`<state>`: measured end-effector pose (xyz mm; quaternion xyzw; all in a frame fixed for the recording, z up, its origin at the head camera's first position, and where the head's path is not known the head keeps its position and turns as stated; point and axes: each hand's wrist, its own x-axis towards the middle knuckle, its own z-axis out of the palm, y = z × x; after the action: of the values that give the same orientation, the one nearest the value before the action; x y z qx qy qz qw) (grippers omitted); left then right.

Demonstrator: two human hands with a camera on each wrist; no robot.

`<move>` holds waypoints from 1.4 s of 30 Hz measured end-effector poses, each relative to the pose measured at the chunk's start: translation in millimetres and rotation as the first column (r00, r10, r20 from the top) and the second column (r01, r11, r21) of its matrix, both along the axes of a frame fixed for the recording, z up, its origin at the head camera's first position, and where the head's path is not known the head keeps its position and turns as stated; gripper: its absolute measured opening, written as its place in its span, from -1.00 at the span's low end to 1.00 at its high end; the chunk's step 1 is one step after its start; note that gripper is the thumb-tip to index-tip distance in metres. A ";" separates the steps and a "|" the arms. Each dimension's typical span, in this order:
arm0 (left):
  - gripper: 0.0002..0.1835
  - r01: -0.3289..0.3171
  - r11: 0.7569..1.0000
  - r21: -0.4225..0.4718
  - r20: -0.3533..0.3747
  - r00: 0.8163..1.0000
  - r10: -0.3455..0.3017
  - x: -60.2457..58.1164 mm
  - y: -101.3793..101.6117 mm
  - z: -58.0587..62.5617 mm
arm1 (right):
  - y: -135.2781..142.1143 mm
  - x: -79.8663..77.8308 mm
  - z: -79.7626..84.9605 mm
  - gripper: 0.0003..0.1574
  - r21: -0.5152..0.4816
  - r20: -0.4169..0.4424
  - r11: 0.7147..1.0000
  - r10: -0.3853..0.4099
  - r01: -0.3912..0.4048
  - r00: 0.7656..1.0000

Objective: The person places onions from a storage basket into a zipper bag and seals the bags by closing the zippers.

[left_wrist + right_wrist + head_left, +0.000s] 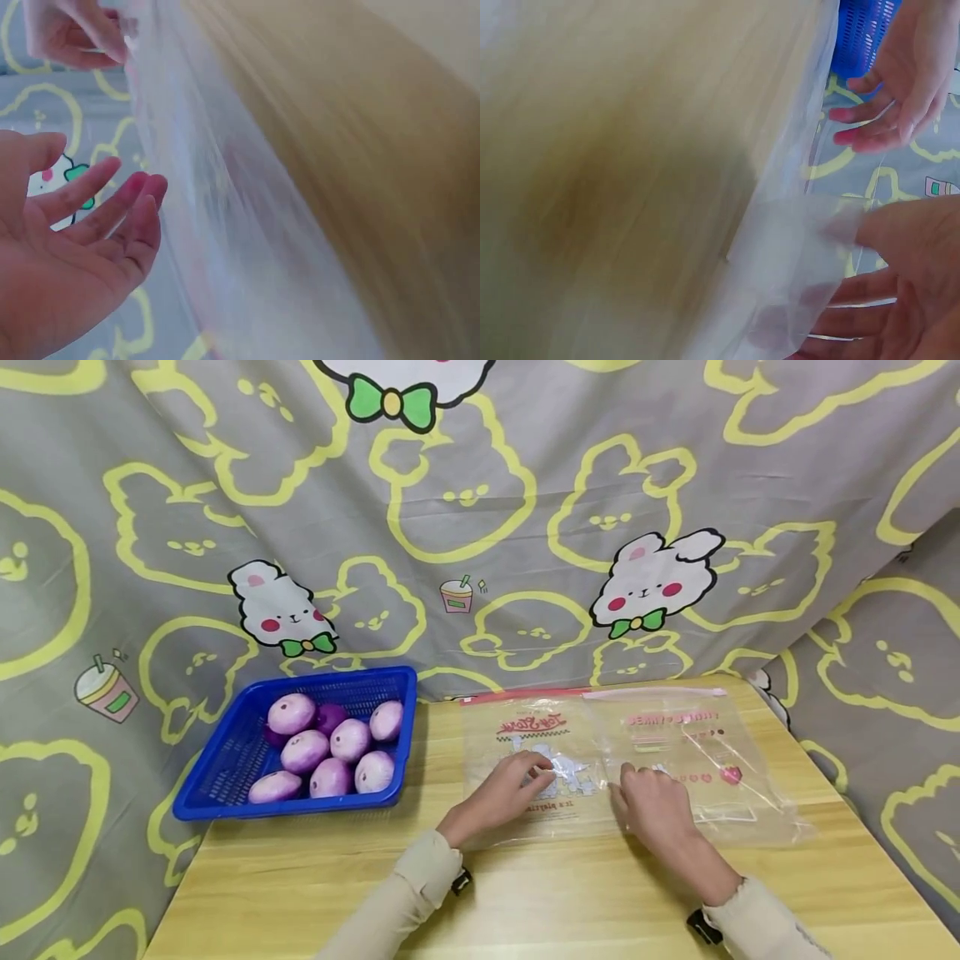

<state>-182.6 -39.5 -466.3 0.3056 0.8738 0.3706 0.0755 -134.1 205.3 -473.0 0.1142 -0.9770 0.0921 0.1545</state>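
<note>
Two clear plastic zip bags lie flat on the table. The left zip bag has a red zip strip, mirrored red lettering and pale blue figures. Pink print and a strawberry mark the right zip bag, whose zip is pink. Over the left bag hovers my left hand, its fingers loosely bent and holding nothing; its palm shows in the left wrist view. My right hand pinches thin film where the bags meet; which bag's film cannot be told. In the right wrist view its fingers show partly through the film.
A blue plastic basket with several peeled purple onions stands at the table's left back. The wood-grain table reaches towards me. A grey patterned curtain hangs close behind and at both sides.
</note>
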 end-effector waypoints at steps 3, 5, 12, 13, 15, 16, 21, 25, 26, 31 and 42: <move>-0.63 0.004 0.999 0.050 0.069 0.998 -0.008 -3.5 7.8 -3.0 | -1.4 2.2 0.6 -0.58 0.012 0.040 1.000 -0.005 0.004 0.999; -0.65 0.001 0.998 0.060 0.091 0.996 -0.006 -6.0 12.1 -5.0 | -2.5 3.4 -0.1 -0.64 0.028 0.049 1.000 -0.004 0.003 0.999; -0.66 -0.050 0.996 -0.067 -0.008 0.999 0.049 -11.3 16.9 -9.1 | -3.7 2.7 -3.5 -0.77 0.027 0.001 1.000 -0.015 0.015 1.000; -0.66 -0.078 0.988 -0.132 -0.052 0.996 0.071 -11.2 15.5 -10.2 | -4.0 2.3 -4.3 -0.75 0.027 -0.003 0.999 -0.017 0.017 1.000; -0.59 -0.147 0.950 -0.274 -0.136 0.984 0.113 -9.7 11.6 -12.6 | -4.6 1.0 -5.9 -0.69 0.032 -0.029 0.999 -0.015 0.016 0.999; -0.54 -0.180 0.922 -0.342 -0.175 0.976 0.126 -9.1 9.7 -14.4 | -5.2 0.0 -6.8 -0.68 0.033 -0.051 0.999 -0.008 0.009 0.999; -0.44 -0.257 0.828 -0.499 -0.285 0.950 0.123 -8.1 4.6 -21.2 | -13.3 -5.3 -9.0 -0.70 0.033 -0.166 0.997 0.081 -0.076 0.983; -0.79 -0.325 0.792 -0.517 -0.454 0.888 0.068 -8.8 6.9 -21.5 | -22.7 -9.1 -8.9 -0.75 0.040 -0.148 0.988 0.152 -0.148 0.977; -0.87 -0.333 0.783 -0.525 -0.486 0.873 0.046 -8.1 7.6 -21.5 | -24.7 -10.0 -8.9 -0.76 0.040 -0.133 0.986 0.164 -0.161 0.977; -0.85 -0.331 0.732 -0.595 -0.555 0.828 -0.077 1.4 11.6 -20.4 | -29.7 -14.9 -12.7 -0.64 0.042 -0.085 0.969 0.245 -0.242 0.966; -0.84 -0.301 0.777 -0.553 -0.553 0.830 -0.072 7.6 3.7 -18.2 | -45.8 -31.3 -19.2 -0.48 0.104 -0.095 0.912 0.405 -0.396 0.909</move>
<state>-175.0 -35.8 -484.5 0.2996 0.9477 -0.0353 -0.1040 -165.4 159.5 -492.2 0.3236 -0.9252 0.0749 0.1833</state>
